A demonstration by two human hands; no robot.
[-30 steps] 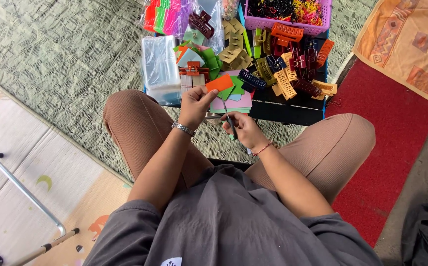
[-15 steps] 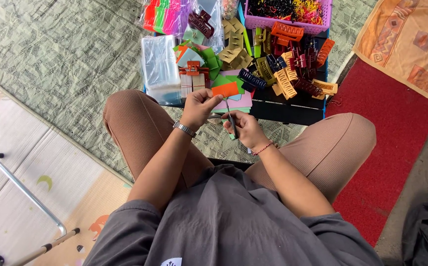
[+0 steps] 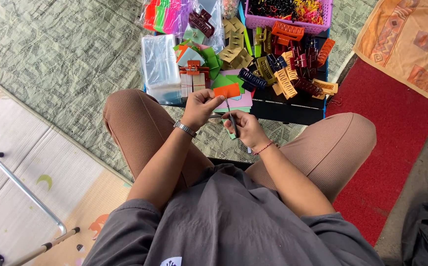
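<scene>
My left hand pinches a small orange paper card by its lower left corner, holding it up above my knees. My right hand is closed around a thin dark tool whose tip reaches up to the card's lower edge. The two hands nearly touch. Just beyond them lies a stack of pink and green paper cards on a black tray.
Several hair claw clips in brown, orange, dark red and olive fill the black tray. A stack of clear plastic bags lies at its left. A purple basket of hair ties stands behind. A red mat lies right; a metal frame stands left.
The orange card has come slightly lower and closer to me, and my right hand with the tool has shifted a little beneath it.
</scene>
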